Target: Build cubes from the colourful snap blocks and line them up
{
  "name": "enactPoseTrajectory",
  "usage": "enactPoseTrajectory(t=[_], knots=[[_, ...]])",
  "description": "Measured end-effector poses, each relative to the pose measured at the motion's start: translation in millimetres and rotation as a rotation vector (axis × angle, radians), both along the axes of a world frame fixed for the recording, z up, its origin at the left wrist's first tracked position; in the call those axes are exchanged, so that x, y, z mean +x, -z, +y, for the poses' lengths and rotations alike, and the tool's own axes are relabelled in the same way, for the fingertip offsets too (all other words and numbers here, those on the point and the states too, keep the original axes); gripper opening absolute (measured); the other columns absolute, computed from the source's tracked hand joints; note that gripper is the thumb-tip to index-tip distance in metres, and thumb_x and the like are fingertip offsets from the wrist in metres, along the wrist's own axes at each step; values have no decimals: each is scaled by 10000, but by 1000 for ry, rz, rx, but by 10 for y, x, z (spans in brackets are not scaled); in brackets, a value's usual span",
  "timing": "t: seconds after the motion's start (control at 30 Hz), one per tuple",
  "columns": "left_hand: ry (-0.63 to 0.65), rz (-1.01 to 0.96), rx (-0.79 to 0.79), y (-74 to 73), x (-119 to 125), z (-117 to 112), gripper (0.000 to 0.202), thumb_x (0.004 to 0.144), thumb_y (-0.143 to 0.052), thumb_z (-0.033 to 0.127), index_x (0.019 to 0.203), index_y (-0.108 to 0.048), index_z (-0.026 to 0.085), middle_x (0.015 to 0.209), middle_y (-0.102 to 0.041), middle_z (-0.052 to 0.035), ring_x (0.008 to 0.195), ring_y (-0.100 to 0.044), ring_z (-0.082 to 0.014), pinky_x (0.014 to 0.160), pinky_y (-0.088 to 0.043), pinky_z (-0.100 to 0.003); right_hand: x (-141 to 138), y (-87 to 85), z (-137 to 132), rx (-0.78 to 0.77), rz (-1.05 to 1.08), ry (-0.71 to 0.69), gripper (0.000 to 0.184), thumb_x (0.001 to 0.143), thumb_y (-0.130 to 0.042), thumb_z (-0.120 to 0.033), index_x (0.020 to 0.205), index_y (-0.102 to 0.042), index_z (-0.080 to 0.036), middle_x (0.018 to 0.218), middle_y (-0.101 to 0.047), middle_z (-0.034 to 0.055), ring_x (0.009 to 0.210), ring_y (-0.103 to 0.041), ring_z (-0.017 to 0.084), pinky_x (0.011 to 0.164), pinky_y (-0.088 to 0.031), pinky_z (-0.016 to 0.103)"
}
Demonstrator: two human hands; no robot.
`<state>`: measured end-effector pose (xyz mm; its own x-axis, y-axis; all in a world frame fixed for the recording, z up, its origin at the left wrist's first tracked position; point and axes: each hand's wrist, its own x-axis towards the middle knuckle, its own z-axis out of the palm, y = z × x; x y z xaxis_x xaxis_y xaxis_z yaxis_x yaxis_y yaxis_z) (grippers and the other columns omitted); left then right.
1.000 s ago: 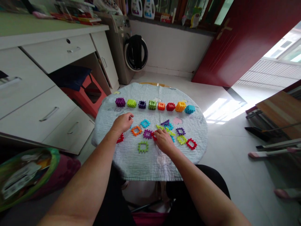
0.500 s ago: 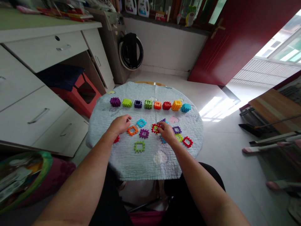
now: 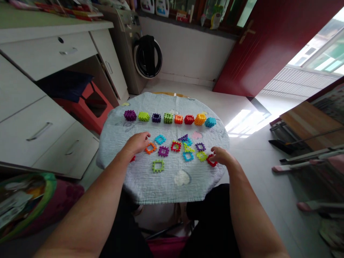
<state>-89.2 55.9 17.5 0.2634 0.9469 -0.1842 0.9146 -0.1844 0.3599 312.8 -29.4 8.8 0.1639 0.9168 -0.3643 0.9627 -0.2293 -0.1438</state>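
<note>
Reaches with the right hand over the red square frame, close to the right edge of the cloth-covered table. Holds thumb and forefinger apart there, aimed inward, probably to suit the toothed rim — impossible to tell contact from mere overlap at this size. Holds the left hand left of centre, just beside the orange square frame, with fingers half curled and the tips of thumb and forefinger near each other; too small to show anything pinched between. Partly hides a red piece below the left wrist.

Has between the hands, mid-frame, a loose scatter of flat toothed pieces: purple windowed tile, green square frame lower down, purple triangle and lime triangle bunched right of centre, lime square beside the red square frame. Seems spread flat for lifting one by one, within easy reach of both hands.

Lines up toothed blocks across the table's far side, from purple block at left to blue block at right — presumably set there, with gaps between, to leave near cloth for loose pieces.
</note>
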Motion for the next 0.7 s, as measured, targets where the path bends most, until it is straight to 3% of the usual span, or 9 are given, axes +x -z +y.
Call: enactPoseTrajectory(t=[0.13, 0.27, 0.33, 0.47, 0.57, 0.63, 0.7], knots=[[11, -18, 13, 10, 34, -1, 391, 804, -495, 237, 1165, -634, 182, 1067, -718, -87, 956, -659, -216, 828, -485, -277, -67, 38, -53, -74, -50, 66, 479, 589, -784, -254, 1033, -651, -134, 958, -683, 103, 780, -629, 202, 609, -445, 253], [2, -27, 3, 1, 9, -27, 378, 804, -519, 254, 1154, -638, 177, 1075, -716, -103, 949, -662, -221, 809, -484, -279, -163, -42, -18, -147, 28, 107, 229, 578, -751, -161, 784, -650, -163, 636, -635, 12, 575, -575, 155, 508, -380, 237], [-11, -29, -4, -15, -10, -42, 375, 804, -526, 260, 1151, -640, 175, 1080, -715, -103, 952, -663, -218, 803, -482, -272, -158, -89, -9, -111, 91, 109, 139, 610, -711, -132, 707, -619, -171, 579, -597, -15, 537, -540, 127, 498, -355, 224], [-5, -20, 13, -40, 5, -49, 383, 814, -502, 240, 1169, -632, 173, 1092, -712, -99, 963, -663, -212, 809, -474, -265, -262, -143, 35, 170, 212, -7, 66, 700, -648, -174, 725, -587, -179, 642, -595, -21, 581, -511, 109, 530, -330, 221], [1, -26, -1, -39, 65, -39, 388, 818, -499, 235, 1178, -629, 171, 1080, -716, -99, 945, -666, -211, 794, -474, -265, -559, -110, 88, 352, 153, -78, 25, 766, -603, -178, 777, -581, -185, 732, -611, 6, 678, -533, 133, 606, -347, 238], [-1, -29, -13, -29, 98, -33, 384, 808, -515, 228, 1168, -637, 175, 1081, -717, -98, 944, -668, -208, 793, -473, -260, -792, -44, 105, 400, 86, -71, 55, 814, -565, -168, 860, -587, -189, 860, -626, 40, 762, -555, 150, 649, -359, 249], [0, -21, -15, -16, 105, -30, 378, 804, -523, 227, 1158, -643, 175, 1088, -716, -99, 951, -666, -208, 793, -470, -254, -962, 39, 102, 347, 74, -92, 112, 814, -606, -205, 923, -583, -191, 948, -614, 61, 807, -562, 162, 669, -370, 257]])
